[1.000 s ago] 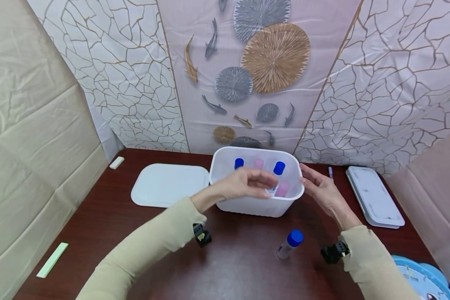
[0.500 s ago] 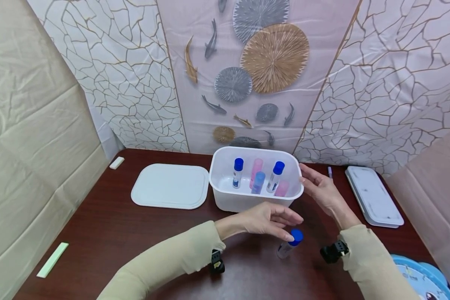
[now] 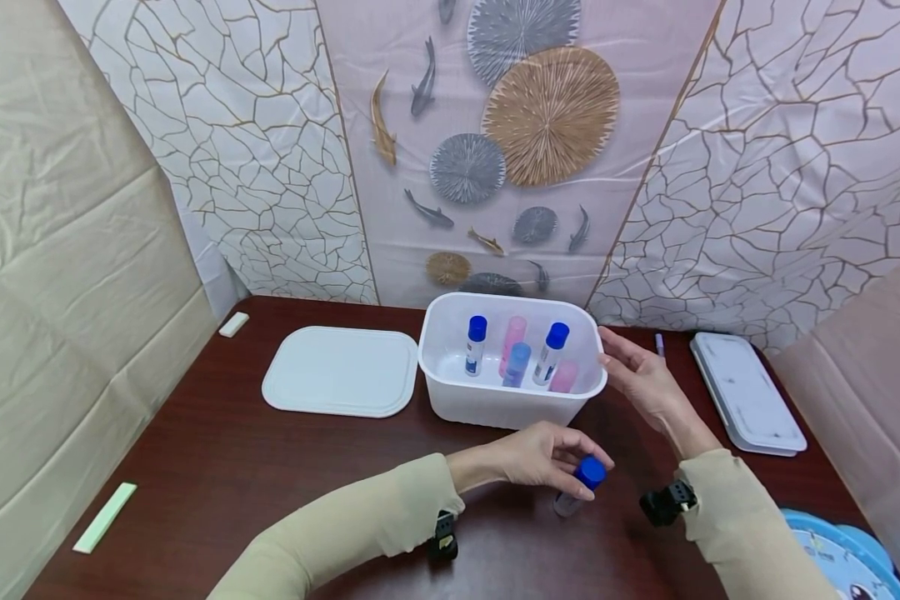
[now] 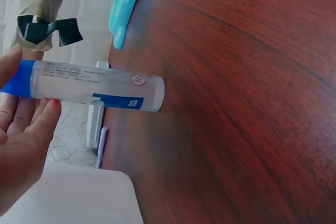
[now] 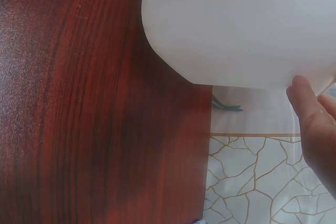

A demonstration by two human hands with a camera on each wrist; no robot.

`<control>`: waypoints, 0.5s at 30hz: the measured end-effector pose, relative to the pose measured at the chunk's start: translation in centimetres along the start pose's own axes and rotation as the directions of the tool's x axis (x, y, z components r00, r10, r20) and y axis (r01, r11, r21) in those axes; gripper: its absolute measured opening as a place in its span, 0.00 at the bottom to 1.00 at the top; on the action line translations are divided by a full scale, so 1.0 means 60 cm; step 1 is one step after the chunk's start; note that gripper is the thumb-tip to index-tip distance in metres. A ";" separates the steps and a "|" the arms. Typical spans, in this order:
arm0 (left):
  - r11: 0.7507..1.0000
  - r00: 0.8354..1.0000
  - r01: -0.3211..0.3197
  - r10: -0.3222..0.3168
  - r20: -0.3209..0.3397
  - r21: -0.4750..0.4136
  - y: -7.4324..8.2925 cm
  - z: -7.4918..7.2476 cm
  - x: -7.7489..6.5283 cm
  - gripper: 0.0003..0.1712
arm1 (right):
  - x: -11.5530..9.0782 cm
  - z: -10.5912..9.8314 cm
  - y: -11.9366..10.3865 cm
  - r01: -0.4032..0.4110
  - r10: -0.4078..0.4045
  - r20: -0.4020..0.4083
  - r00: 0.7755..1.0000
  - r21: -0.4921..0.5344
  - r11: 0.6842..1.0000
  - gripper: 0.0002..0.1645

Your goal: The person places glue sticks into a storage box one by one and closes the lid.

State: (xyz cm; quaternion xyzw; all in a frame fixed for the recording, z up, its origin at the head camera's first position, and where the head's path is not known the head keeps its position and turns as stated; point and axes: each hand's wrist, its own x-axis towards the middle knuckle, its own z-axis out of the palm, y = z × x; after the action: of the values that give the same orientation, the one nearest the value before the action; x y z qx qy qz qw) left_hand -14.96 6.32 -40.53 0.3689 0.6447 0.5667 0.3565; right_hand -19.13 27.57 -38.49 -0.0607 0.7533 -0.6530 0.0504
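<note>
In the head view my left hand (image 3: 536, 458) is at a glue stick (image 3: 567, 503) standing on the table in front of a white bin (image 3: 495, 408). My thumb and fingers pinch its blue cap. The left wrist view shows the clear body of this glue stick (image 4: 100, 85), with a blue label. My right hand (image 3: 648, 383) touches the bin's right end with fairly straight fingers; in the right wrist view, the thumb lies against the bin's outer wall (image 5: 231, 35). Inside the bin stand several glue sticks, among them a blue-capped one (image 3: 476, 342) and a pink one (image 3: 513, 342).
A white lid (image 3: 341, 371) lies left of the bin. To the right are a white flat case (image 3: 750, 392), a purple pen (image 3: 660, 344) and a light blue round object (image 3: 840, 558). A pale green strip (image 3: 105, 517) and a small white block (image 3: 234, 324) lie along the left edge.
My left hand has come from over the bin to the glue stick on the table, and its fingers have closed around the cap. The right hand has stayed at the bin.
</note>
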 end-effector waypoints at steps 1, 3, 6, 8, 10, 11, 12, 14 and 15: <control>1.000 1.000 -0.005 0.005 -0.005 0.010 -0.001 0.001 0.000 0.23 | 0.000 0.000 0.000 -0.001 0.001 -0.001 1.000 -0.002 1.000 0.39; 0.999 1.000 -0.014 0.014 -0.014 0.029 -0.002 0.003 0.000 0.22 | 0.000 0.000 0.000 -0.002 0.002 -0.002 1.000 -0.008 1.000 0.39; 0.999 0.999 -0.026 0.027 -0.019 0.045 -0.003 0.004 0.000 0.21 | 0.000 -0.001 0.000 -0.006 0.005 -0.001 1.000 -0.009 1.000 0.39; 0.998 0.999 -0.036 0.036 -0.009 0.048 -0.001 0.002 -0.001 0.21 | 0.000 -0.001 0.000 -0.007 0.007 0.000 1.000 -0.008 1.000 0.39; 0.998 0.999 -0.049 0.049 0.009 0.051 0.004 -0.001 -0.002 0.21 | 0.000 -0.002 0.001 -0.008 0.008 0.002 1.000 -0.005 1.000 0.39; 0.997 0.998 -0.056 0.055 0.021 0.053 0.009 -0.003 -0.003 0.21 | 0.001 -0.002 0.001 -0.007 0.007 0.002 1.000 -0.006 1.000 0.39; 0.996 0.997 -0.070 0.068 0.031 0.049 0.015 -0.006 -0.004 0.21 | 0.001 -0.002 0.001 -0.006 0.006 0.004 1.000 -0.006 1.000 0.39; 0.995 0.995 -0.093 0.092 0.046 0.031 0.034 -0.014 -0.008 0.21 | 0.001 -0.002 0.000 -0.008 0.008 0.004 1.000 -0.006 1.000 0.39; 0.995 0.994 -0.101 0.100 0.048 0.011 0.046 -0.019 -0.010 0.21 | 0.001 -0.002 0.000 -0.011 0.011 0.005 1.000 0.003 1.000 0.39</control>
State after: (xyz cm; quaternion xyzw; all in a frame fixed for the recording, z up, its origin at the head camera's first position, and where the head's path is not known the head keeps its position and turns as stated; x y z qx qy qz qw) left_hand -15.45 5.48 -37.66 0.4166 0.6203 0.5707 0.3406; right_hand -19.20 27.67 -38.45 -0.0580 0.7525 -0.6537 0.0557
